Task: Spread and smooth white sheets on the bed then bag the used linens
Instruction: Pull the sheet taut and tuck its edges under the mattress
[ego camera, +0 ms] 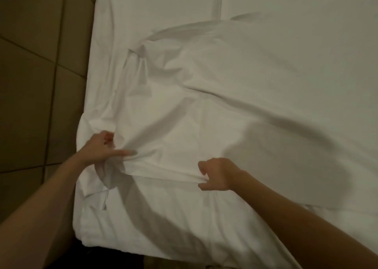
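Both hands, left hand (100, 148) and right hand (217, 173), grip the sheet (204, 97) hem. Pull evenly toward 6 o'clock; ridges remain at 1 o'clock.

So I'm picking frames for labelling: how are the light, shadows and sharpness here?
Head view: dim, warm light; soft overall, the sheet blurred toward the right; broad arm shadows fall across it below the left hand and right hand; wide-angle bending shows in the floor tiles; no glare.
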Demonstrator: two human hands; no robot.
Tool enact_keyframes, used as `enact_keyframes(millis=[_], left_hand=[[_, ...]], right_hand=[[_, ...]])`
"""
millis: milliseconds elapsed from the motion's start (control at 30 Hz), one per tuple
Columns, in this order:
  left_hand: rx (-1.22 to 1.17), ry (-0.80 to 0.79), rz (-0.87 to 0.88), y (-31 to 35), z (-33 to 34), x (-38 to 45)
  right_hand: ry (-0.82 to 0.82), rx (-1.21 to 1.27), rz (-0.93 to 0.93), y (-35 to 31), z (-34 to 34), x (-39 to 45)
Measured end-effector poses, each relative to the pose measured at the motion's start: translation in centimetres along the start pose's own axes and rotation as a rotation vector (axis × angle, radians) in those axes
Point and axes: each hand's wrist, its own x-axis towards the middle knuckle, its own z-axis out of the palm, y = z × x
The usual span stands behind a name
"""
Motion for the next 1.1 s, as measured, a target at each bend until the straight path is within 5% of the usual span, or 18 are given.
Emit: enact_keyframes(millis=[133,433,633,767,867,1100], left_hand=[[-0.138,0.131,0.129,4.0,0.6,0.3],[-0.059,0.366,0.230,8.5,1.0,5.5],[-0.012,0.318,0.135,7.2,0.5,7.0],[-0.372,0.440,0.270,11.3,-2.3,8.7],[-0.458,0.594,0.453,15.7,-4.2,10.7],[-0.091,0.334,0.367,21.4,-4.4,17.3]], right_hand=[[0.062,0.131,0.028,-0.2,-1.5,0.8],[0.572,0.250,0.117,2.5,-10.3,5.6],[0.549,0.145,0.195,4.6,-13.9,7.4],[0.768,0.135,0.186,8.0,-17.2,8.8],[0.773,0.136,0.297,10.1,-20.9,10.3],[0.719,0.031,0.353,13.6,-26.6,14.1]])
